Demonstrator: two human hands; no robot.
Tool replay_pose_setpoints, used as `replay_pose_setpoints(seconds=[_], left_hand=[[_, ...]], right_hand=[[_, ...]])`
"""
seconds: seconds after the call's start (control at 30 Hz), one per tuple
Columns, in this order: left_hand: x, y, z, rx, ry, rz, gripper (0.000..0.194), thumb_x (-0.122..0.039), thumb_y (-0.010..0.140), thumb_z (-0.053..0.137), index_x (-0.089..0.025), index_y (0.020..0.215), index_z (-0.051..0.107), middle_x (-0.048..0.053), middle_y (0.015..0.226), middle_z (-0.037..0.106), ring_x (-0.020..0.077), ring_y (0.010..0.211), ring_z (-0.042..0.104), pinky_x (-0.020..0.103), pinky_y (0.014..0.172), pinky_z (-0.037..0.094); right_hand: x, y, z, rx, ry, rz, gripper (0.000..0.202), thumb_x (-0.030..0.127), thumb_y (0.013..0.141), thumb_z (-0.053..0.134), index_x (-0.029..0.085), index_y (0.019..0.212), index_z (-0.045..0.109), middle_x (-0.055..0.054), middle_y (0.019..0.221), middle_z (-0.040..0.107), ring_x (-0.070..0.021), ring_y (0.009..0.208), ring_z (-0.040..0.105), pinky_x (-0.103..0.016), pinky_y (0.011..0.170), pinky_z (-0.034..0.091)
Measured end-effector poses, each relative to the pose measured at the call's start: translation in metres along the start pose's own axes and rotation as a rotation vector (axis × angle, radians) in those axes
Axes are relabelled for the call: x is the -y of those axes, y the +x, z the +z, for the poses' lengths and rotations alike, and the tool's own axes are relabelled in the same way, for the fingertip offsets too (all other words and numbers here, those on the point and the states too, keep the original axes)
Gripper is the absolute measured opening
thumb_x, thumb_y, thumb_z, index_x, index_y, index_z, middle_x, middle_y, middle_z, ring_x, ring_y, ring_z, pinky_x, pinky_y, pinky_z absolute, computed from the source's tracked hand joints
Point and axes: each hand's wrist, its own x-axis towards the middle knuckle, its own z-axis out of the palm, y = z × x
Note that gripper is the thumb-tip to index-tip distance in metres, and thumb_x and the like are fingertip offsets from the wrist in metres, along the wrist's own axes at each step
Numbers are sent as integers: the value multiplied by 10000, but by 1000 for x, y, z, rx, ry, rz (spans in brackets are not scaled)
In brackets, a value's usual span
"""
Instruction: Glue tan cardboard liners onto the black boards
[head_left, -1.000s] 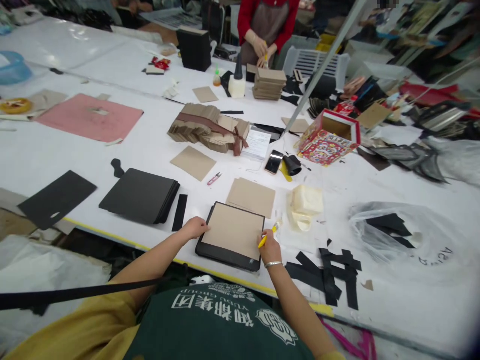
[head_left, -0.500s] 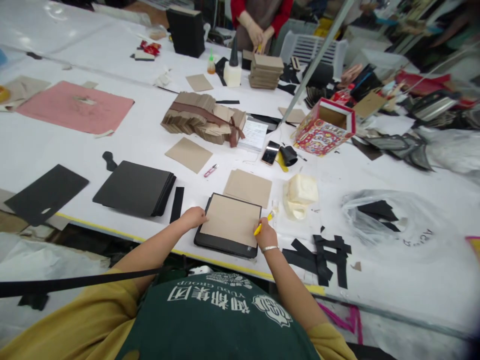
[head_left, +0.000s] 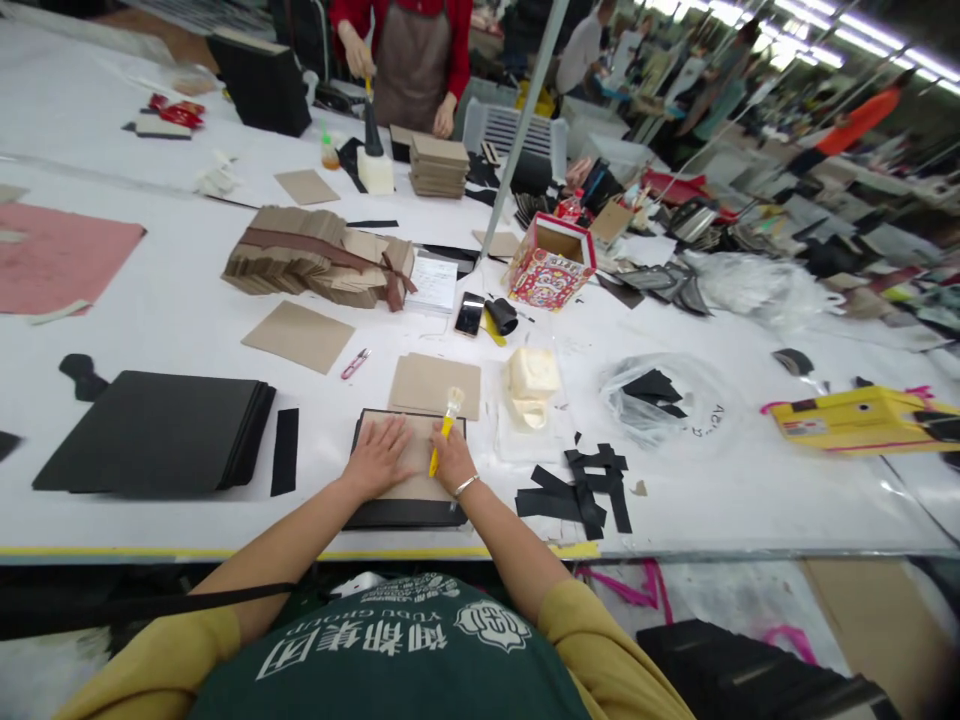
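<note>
In the head view, my left hand (head_left: 381, 457) lies flat with fingers spread on a beige cardboard sheet (head_left: 421, 487). That sheet rests on a black panel (head_left: 401, 515) near the table's front edge. My right hand (head_left: 453, 460) is closed around a yellow-handled brush (head_left: 448, 425), its pale bristles pointing away from me, and rests at the sheet's right side. Just behind lie more beige cardboard sheets (head_left: 439, 383). A white glue container (head_left: 532, 378) stands to the right. Left of the panel are a black strip (head_left: 285, 450) and a stack of black panels (head_left: 154, 430).
Black strips (head_left: 589, 490) lie at the right, near a plastic bag (head_left: 637, 400). Behind are thread snips (head_left: 355, 363), a phone (head_left: 470, 314), a patterned box (head_left: 551, 262) and bundled cardboard (head_left: 300, 258). A metal pole (head_left: 525, 125) rises there. Across the table stands a co-worker (head_left: 412, 65).
My left hand has moved from the sheet's left edge to spread flat on top of it. My right hand has shifted onto the sheet with the brush. The view has swung right.
</note>
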Motion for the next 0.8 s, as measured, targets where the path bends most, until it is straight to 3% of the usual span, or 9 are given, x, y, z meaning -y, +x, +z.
replay_pose_setpoints(seconds=[0.1,0.23,0.33,0.43,0.57,0.67,0.8], left_hand=[[1,-2,19,18,28,22,676,-567,789,409,-182,1342,357,120,1440,249,271,1328,179,476,1070,26],[4,-8,20,10,34,5,678,-570,794,399,-174,1343,358,123,1437,253,278,1324,193,486,1068,33],[1,-19,16,15,33,45,605,-512,825,390,-201,1343,359,96,1429,283,265,1317,218,484,1069,49],[-3,-32,16,48,24,143,549,-485,849,358,-246,1344,350,38,1425,302,229,1314,234,447,1078,73],[-3,-46,24,26,21,172,528,-469,856,350,-254,1338,361,29,1413,328,225,1299,271,449,1078,89],[1,-49,34,-21,14,180,524,-454,850,368,-250,1332,375,42,1411,329,237,1297,276,466,1073,93],[5,-48,43,-52,8,190,524,-427,834,395,-243,1325,389,41,1413,323,240,1311,245,466,1074,95]], right_hand=[[-3,-2,12,13,25,-25,168,121,816,428,144,941,540,-144,1218,490,-239,1171,381,-436,975,341],[-3,-3,-17,61,84,29,211,240,807,517,135,987,548,-141,1124,560,-233,1072,485,-389,917,404],[3,1,-54,-20,213,238,315,351,844,464,171,1097,519,-75,909,633,-181,826,598,-326,785,475],[15,12,-84,-151,551,509,367,446,869,359,199,1079,532,-7,699,612,-112,547,585,-243,585,498],[24,14,-106,-227,923,732,396,511,778,465,162,926,579,15,612,589,-95,464,567,-208,481,489],[3,-15,-121,-386,821,831,358,470,714,556,148,867,588,29,547,569,-94,427,538,-200,444,467],[-54,-80,-155,-655,468,998,262,409,736,521,154,770,573,45,443,497,-97,363,472,-198,384,401]])
